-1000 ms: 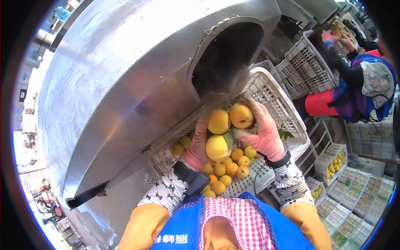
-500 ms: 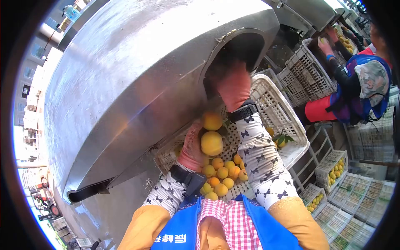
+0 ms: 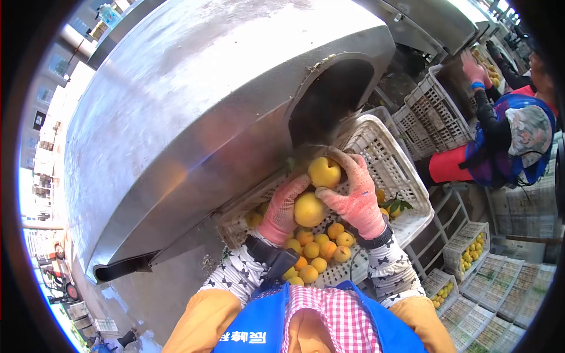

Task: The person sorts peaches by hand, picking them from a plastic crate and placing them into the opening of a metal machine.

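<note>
My left hand (image 3: pixel 283 207), in a pink glove, is curled against a large yellow fruit (image 3: pixel 309 210). Thumb and fingers of my gloved right hand (image 3: pixel 357 194) are closed round another yellow fruit (image 3: pixel 325 172), just above the first. Both fruits are over a white plastic crate (image 3: pixel 347 272) in front of my body, where several smaller yellow-orange fruits (image 3: pixel 318 250) lie. A second white crate (image 3: pixel 415 182) stands to the right, with a few fruits and a green leaf inside.
A large metal machine (image 3: pixel 206 117) with a dark round opening (image 3: pixel 329 97) fills the left and top. At the upper right a co-worker (image 3: pixel 512 129) in a blue vest reaches toward other crates (image 3: pixel 438 112). Stacked crates (image 3: pixel 494 282) line the lower right.
My right hand has come out of the machine's opening, down to the upper fruit, and now grips it. My left hand has shifted slightly right, and both large fruits have moved right.
</note>
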Action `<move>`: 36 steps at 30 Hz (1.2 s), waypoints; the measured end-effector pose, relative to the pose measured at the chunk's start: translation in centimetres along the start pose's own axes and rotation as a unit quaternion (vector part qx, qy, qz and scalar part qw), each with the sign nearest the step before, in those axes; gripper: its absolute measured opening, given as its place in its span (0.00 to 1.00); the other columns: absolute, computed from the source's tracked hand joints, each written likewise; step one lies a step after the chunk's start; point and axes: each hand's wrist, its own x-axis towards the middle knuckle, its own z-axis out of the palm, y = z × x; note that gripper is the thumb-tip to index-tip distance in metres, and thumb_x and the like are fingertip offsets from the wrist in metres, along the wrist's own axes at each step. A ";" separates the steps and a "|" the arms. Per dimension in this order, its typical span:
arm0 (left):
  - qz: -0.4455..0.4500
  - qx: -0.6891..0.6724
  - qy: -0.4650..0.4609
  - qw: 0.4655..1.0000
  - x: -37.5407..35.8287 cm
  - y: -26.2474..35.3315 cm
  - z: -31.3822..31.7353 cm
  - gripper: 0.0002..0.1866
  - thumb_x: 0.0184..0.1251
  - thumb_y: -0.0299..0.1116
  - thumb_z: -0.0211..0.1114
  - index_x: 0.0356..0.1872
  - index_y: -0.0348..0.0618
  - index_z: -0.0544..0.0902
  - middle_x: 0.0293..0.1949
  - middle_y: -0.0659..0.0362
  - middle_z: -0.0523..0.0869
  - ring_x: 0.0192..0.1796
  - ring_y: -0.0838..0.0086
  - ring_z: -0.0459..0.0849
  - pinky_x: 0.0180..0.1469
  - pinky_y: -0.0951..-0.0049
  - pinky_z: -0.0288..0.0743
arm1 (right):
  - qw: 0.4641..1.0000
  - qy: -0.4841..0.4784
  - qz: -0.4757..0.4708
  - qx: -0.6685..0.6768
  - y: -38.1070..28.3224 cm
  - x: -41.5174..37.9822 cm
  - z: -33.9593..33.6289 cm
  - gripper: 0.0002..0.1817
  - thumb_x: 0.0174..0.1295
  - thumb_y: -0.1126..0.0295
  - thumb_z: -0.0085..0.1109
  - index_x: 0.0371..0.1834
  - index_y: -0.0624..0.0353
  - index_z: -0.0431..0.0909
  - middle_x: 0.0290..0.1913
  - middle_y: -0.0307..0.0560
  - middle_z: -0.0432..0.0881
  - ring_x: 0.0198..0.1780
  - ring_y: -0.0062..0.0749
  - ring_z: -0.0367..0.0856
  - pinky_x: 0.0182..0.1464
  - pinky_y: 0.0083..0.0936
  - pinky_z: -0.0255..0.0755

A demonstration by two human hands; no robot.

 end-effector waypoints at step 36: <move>-0.022 0.013 -0.049 0.998 2.5 0.6 0.7 0.14 0.76 0.27 0.55 0.58 0.36 0.79 0.54 0.56 0.82 0.58 0.72 0.80 0.63 0.70 0.74 | 0.985 -0.106 -0.092 -0.097 0.6 1.1 -3.2 0.40 0.49 0.65 0.75 0.69 0.59 0.71 0.58 0.56 0.77 0.56 0.50 0.81 0.58 0.34 0.76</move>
